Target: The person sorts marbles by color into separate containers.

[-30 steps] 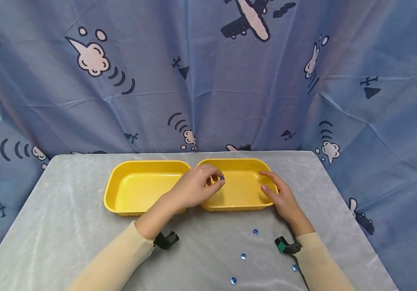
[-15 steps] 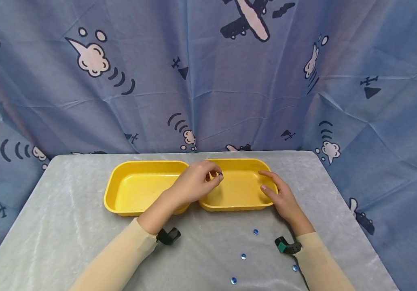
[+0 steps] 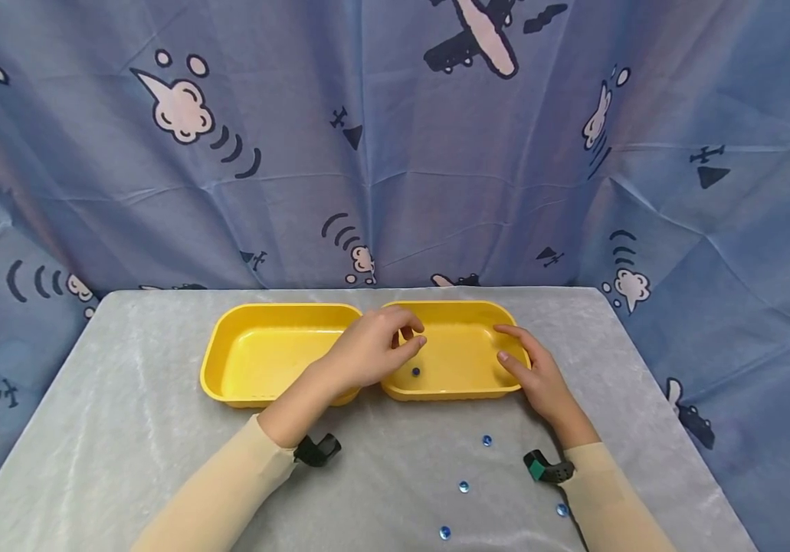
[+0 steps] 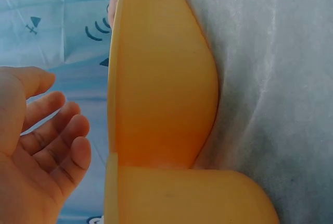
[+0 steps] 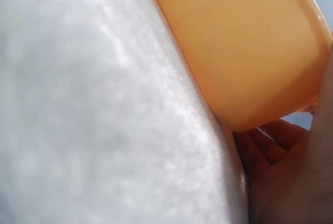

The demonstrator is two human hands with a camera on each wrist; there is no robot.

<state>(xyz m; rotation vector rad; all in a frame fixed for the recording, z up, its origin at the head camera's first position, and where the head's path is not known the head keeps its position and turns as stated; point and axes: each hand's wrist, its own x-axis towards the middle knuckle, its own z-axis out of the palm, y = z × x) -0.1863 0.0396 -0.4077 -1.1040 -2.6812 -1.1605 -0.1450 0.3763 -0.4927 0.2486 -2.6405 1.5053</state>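
Two yellow plastic trays stand side by side, the left tray [image 3: 257,360] and the right tray [image 3: 460,391]. My left hand [image 3: 374,349] hovers over the right tray's left end, thumb and fingers apart. In the left wrist view the left hand [image 4: 39,146] has loosely bent fingers with nothing between them. A small blue bead [image 3: 416,372] shows within the right tray, below that hand. My right hand [image 3: 539,376] grips the right tray's right end, thumb over the rim. From the right wrist, the hand's fingers [image 5: 273,143] lie against the outside of the tray wall [image 5: 239,47].
Several blue beads lie on the grey cloth-covered table [image 3: 146,460] in front, among them one bead [image 3: 463,487] in the middle and one bead [image 3: 562,510] beside the right sleeve. A blue patterned curtain [image 3: 395,153] hangs behind the table's back edge.
The bead pinched in my left hand has been let go and now shows lower, within the right tray. The left fingers have parted. The right hand keeps its place on the tray.
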